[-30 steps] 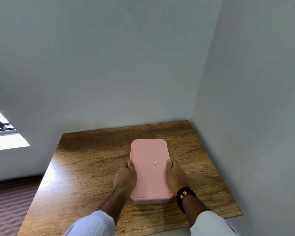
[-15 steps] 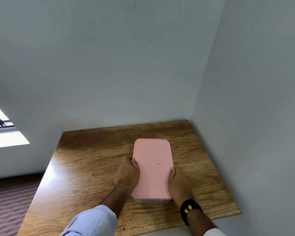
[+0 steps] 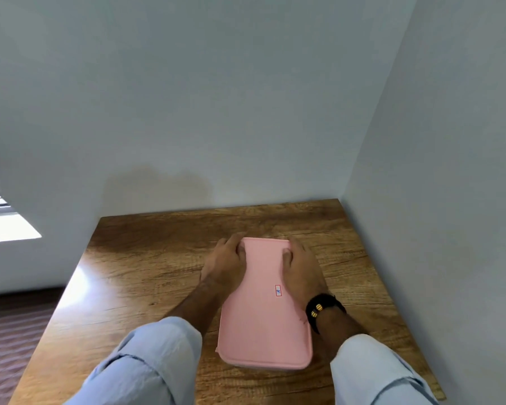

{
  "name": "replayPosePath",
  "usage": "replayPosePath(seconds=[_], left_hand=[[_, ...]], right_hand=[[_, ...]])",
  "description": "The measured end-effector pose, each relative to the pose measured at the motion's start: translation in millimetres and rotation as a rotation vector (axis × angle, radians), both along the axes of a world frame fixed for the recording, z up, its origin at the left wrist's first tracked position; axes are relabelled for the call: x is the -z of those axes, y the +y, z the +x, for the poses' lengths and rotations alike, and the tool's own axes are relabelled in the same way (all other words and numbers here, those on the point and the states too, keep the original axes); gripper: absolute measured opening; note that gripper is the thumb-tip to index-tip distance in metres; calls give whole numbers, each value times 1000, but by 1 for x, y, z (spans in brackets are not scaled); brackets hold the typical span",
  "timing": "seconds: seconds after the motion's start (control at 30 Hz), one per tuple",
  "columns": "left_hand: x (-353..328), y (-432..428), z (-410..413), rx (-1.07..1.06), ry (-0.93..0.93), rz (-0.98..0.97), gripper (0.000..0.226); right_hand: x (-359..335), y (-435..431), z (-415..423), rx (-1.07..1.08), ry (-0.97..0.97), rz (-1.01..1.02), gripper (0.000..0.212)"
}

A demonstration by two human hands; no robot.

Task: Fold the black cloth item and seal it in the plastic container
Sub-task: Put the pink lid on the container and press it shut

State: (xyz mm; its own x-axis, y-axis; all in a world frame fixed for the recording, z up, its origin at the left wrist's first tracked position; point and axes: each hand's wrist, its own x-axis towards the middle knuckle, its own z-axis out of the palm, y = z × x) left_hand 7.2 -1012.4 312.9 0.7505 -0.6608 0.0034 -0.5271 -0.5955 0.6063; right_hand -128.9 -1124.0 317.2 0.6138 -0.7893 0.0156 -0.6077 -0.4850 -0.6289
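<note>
A plastic container with a pink lid (image 3: pixel 263 323) lies lengthwise on the wooden table (image 3: pixel 135 282). The lid covers it fully and bears a small red-edged sticker (image 3: pixel 278 290). My left hand (image 3: pixel 225 264) grips the lid's far left corner, thumb on top. My right hand (image 3: pixel 300 267), with a black wristband (image 3: pixel 323 309), presses the far right corner the same way. The black cloth item is not visible; the lid hides whatever lies inside.
The table stands in a corner, with a grey wall (image 3: pixel 216 112) behind it and another wall (image 3: pixel 438 200) along its right edge. A bright window (image 3: pixel 0 226) is at the left, and striped floor (image 3: pixel 9 346) lies below the table's left side.
Both hands have slid from the near and middle sides of the lid up to its far corners. The view has come closer to the container.
</note>
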Motion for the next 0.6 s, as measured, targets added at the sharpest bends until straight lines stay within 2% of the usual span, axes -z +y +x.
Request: replayPosePath(seconds=[0.17,0.33,0.47,0.6], left_hand=[[-1,-3,-1,-12,45,-17,40],[-3,-4,-2,-54,63,-29,41],[-6,1,-4,-110,104,-62,41],[-13,3,0,-78,153,-29,48]], right_hand=[[0,-5,2,-16,12,26,44],[-14,-11,-9,-42,-67,310,55],[-10,17,-38,165,7,200,33],[-10,32,-47,174,-67,242,27]])
